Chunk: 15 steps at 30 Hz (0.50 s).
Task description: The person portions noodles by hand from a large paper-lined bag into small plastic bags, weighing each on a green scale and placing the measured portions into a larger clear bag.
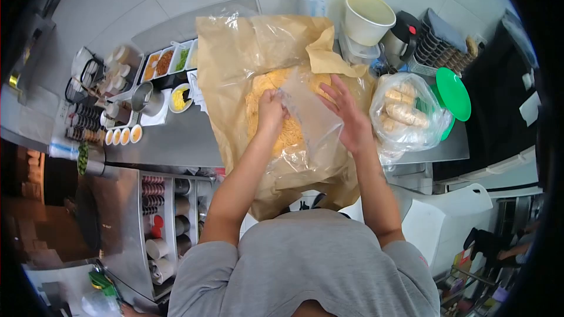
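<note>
Shreds of orange food (288,136) lie in the middle of the head view, on big brown paper (226,70). The left hand (271,113) is closed, holding a clear sheet (319,122), maybe a plastic bag. The right hand (352,122) is wide, fingers spread, just beside it. Wrapped rolls (405,113) sit right of the middle.

With the brown paper (223,64) as our clock, we've got room over the counter (176,147) at 8. Topping trays (173,66) block 10, the tall tub (367,23) and kettle (401,38) fill 1 to 2, and a stuffed plastic bag (405,108) crowds our right hand (351,118) at 3. Dead centre, a see-through flap (317,123) stands between it and our left hand (271,111).
</note>
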Available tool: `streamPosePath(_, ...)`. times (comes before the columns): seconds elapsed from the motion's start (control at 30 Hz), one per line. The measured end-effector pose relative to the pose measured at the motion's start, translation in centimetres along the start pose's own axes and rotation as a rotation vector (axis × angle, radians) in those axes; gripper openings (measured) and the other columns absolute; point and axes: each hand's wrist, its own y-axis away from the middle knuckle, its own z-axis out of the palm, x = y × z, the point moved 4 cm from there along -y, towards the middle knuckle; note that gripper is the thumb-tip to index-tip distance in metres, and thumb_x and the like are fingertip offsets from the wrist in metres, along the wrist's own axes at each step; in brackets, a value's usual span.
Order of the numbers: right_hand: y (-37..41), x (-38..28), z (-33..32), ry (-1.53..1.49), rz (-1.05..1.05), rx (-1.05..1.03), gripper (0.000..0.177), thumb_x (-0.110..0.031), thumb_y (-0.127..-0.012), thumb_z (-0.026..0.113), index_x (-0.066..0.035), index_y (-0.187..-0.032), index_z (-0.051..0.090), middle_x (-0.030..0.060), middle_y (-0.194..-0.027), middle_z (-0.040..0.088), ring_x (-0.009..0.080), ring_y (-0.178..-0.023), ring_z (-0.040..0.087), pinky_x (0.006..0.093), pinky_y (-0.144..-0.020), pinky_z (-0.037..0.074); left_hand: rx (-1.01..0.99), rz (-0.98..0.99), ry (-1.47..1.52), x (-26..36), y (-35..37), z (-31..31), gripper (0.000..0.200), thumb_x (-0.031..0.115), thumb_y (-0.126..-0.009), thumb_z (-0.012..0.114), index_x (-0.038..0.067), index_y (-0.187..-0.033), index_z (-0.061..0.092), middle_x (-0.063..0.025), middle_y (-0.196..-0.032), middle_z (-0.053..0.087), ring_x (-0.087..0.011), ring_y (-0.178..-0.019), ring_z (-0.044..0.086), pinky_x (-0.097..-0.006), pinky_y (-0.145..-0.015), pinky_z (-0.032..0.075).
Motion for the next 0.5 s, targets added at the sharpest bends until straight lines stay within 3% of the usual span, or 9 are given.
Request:
streamPosePath(0.07,2.0,-0.2,1.0,0.49,-0.189,0.003,0.065,-0.023,-0.081,0.064,-0.01,-0.138,0.034,0.0124,-0.13,0.044,0.026,-0.119,0.043,0.0373,-0.095,0.038,0.038,-0.002,-0.022,-0.8,0.6,-0.6,0.012,0.01,-0.093,0.042,0.002,-0.096,0.051,-0.0056,-0.071,0.056,-0.0102,-0.049,0.048,-0.024,-0.042,0.037)
streamPosePath(0.13,2.3,-0.1,-0.3,0.917,-0.163,0.059,0.053,-0.026,-0.082,0.064,-0.011,-0.13,0.046,0.0109,-0.12,0.05,0.025,-0.113,0.045,0.0366,-0.092,0.038,0.007,0.046,-0.172,-0.2,2.1,0.5,0.013,0.009,-0.092,0.045,0.002,-0.101,0.051,-0.0076,-0.075,0.056,-0.0152,-0.058,0.053,-0.0271,-0.05,0.041)
streamPosePath(0.17,2.2,-0.2,-0.8,0.994,-0.153,0.099,0.049,-0.026,-0.081,0.064,-0.012,-0.126,0.05,0.0102,-0.116,0.052,0.0247,-0.111,0.046,0.0369,-0.091,0.038,-0.013,0.073,-0.245,0.1,2.6,1.1,0.015,0.009,-0.091,0.046,0.002,-0.103,0.051,-0.0087,-0.077,0.057,-0.0177,-0.063,0.055,-0.0287,-0.054,0.043)
streamPosePath(0.23,2.0,-0.4,-1.6,1.007,-0.125,0.184,0.041,-0.027,-0.08,0.065,-0.013,-0.118,0.057,0.0089,-0.107,0.055,0.0246,-0.106,0.048,0.0383,-0.089,0.038,0.01,0.698,-0.969,-0.3,3.6,1.7,0.023,0.009,-0.086,0.051,0.002,-0.108,0.052,-0.011,-0.089,0.057,-0.0237,-0.08,0.055,-0.0341,-0.067,0.043)
streamPosePath(0.27,2.2,-0.3,-1.3,1.067,-0.138,0.123,0.041,-0.027,-0.079,0.065,-0.013,-0.117,0.058,0.0088,-0.107,0.055,0.0252,-0.106,0.048,0.0392,-0.09,0.038,0.029,1.002,-1.337,-1.6,4.8,1.9,0.028,0.009,-0.084,0.054,0.002,-0.111,0.052,-0.0122,-0.095,0.057,-0.0266,-0.089,0.054,-0.0369,-0.074,0.042)
streamPosePath(0.3,2.4,-0.3,-0.9,1.125,-0.155,0.063,0.041,-0.026,-0.078,0.066,-0.014,-0.116,0.059,0.0087,-0.107,0.055,0.0258,-0.106,0.048,0.0401,-0.09,0.037,-0.031,0.938,-1.467,-2.5,5.9,1.9,0.033,0.008,-0.081,0.053,0.003,-0.113,0.051,-0.0127,-0.101,0.055,-0.0269,-0.095,0.051,-0.0381,-0.079,0.04)
streamPosePath(0.37,4.7,-0.2,0.5,1.482,-0.277,-0.279,0.046,-0.023,-0.075,0.068,-0.015,-0.119,0.058,0.0095,-0.115,0.053,0.0281,-0.111,0.046,0.0417,-0.095,0.036,-0.157,0.804,-1.72,-4.0,8.1,2.2,0.042,0.008,-0.076,0.052,0.004,-0.118,0.051,-0.0136,-0.115,0.051,-0.0274,-0.108,0.044,-0.0406,-0.088,0.034)
streamPosePath(0.47,8.4,-0.5,0.2,1.58,-0.147,-0.365,0.057,-0.015,-0.068,0.069,-0.012,-0.123,0.053,0.0147,-0.133,0.04,0.0338,-0.123,0.039,0.0416,-0.104,0.03,-0.298,0.819,-1.647,-3.4,9.8,1.4,0.044,0.009,-0.076,0.054,0.006,-0.12,0.051,-0.0116,-0.117,0.05,-0.0278,-0.107,0.045,-0.0388,-0.086,0.036)
streamPosePath(0.5,9.4,-0.5,-0.4,1.621,-0.091,-0.36,0.06,-0.012,-0.067,0.069,-0.013,-0.124,0.051,0.0147,-0.136,0.036,0.0342,-0.125,0.037,0.0414,-0.104,0.029,-0.231,0.802,-1.676,-2.5,10.2,1.0,0.047,0.009,-0.074,0.056,0.008,-0.121,0.051,-0.0122,-0.118,0.049,-0.0283,-0.109,0.044,-0.0405,-0.086,0.036)
